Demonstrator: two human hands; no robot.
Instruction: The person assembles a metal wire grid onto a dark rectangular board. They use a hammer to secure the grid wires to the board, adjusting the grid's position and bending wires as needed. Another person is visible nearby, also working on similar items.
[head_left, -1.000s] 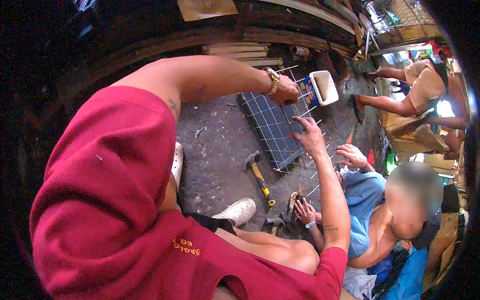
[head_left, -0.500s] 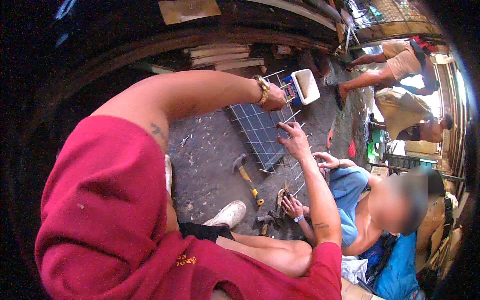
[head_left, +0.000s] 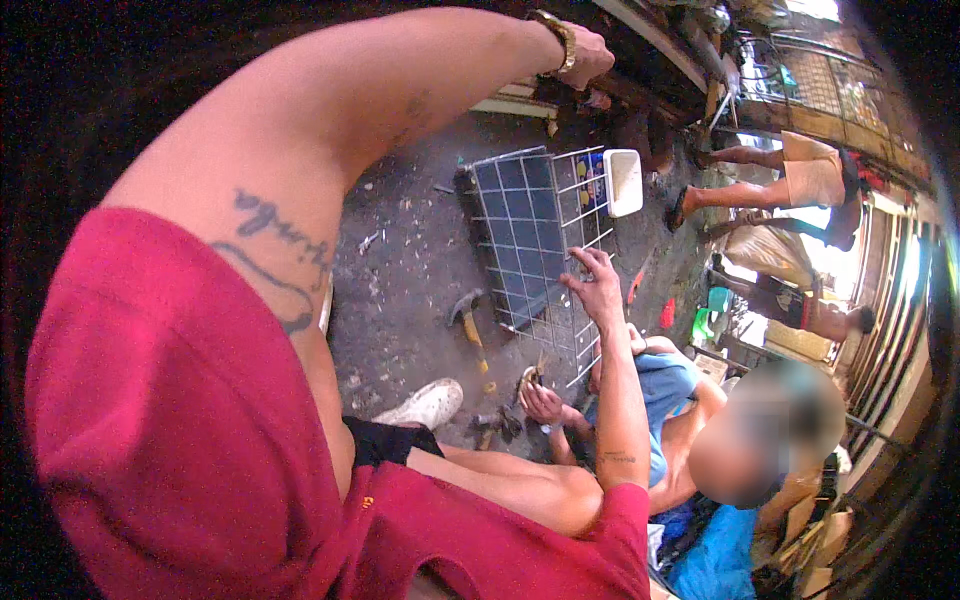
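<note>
Where fingers (head_left: 590, 262) touch, white wire grid (head_left: 560, 265).

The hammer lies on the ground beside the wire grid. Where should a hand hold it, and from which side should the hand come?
Grip the hammer by its yellowish handle, near the free end that points toward the white shoe. Come from above on that near side: the handle lies flat on bare ground, while the dark head sits at the far end close to the wire grid, leaving less room there.
</note>
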